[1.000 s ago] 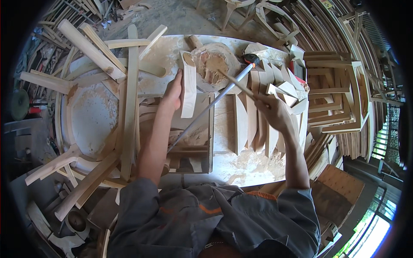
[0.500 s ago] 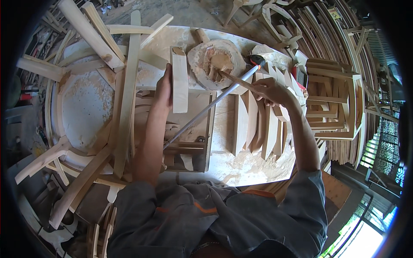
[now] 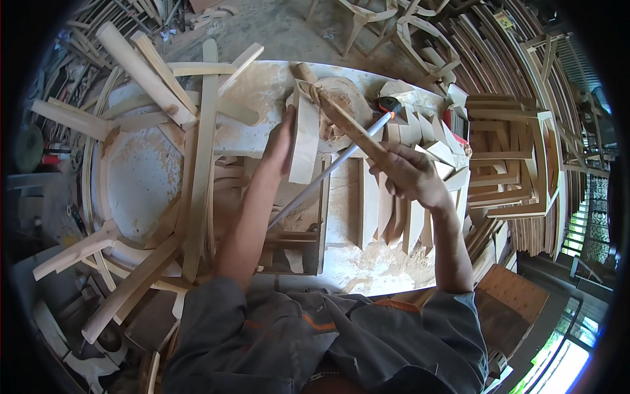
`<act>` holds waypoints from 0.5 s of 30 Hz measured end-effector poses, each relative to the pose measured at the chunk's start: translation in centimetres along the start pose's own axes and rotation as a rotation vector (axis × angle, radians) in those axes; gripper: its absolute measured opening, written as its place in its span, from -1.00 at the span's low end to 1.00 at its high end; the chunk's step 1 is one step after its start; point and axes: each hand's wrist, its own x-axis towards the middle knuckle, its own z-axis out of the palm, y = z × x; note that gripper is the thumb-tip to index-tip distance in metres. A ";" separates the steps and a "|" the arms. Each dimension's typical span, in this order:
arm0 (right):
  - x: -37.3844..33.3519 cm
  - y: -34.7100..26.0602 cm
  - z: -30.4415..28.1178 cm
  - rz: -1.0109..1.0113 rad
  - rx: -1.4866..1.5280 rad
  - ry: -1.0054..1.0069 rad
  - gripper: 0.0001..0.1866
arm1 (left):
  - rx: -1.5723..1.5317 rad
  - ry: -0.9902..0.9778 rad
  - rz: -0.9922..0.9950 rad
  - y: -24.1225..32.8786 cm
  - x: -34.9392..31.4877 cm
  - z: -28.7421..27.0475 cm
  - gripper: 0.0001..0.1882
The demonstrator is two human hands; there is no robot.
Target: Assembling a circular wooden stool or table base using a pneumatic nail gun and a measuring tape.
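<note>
Wooden block (image 3: 305, 141), long axis pointing forward, gripped by left hand (image 3: 280, 140) (right hand (image 3: 412, 173) clasps stick (image 3: 349, 127) slanting forward-left).

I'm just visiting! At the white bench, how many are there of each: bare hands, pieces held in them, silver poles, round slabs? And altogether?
Hands: 2 (left hand, right hand)
Held pieces: 2 (block, stick)
Silver pole: 1
Round slab: 1
Total: 6
</note>
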 end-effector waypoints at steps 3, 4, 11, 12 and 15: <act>-0.7 2.0 2.0 -0.263 -0.437 0.240 -0.64 | 0.017 -0.071 0.003 0.4 -0.4 2.3 -0.42; -1.1 2.9 2.5 -0.368 -0.615 0.289 -0.62 | -0.005 -0.060 0.021 0.3 -0.3 2.5 -0.43; -5.4 -0.1 2.2 -0.263 -0.598 0.226 -0.62 | -0.003 0.000 0.029 1.2 -0.8 1.7 -0.46; -5.8 -0.2 1.0 -0.261 -0.560 0.226 -0.63 | 0.005 -0.033 0.009 1.4 -0.9 1.7 -0.46; -4.2 -1.1 -0.5 -0.257 -0.508 0.247 -0.59 | 0.130 -0.078 -0.021 2.2 -1.4 2.1 -0.46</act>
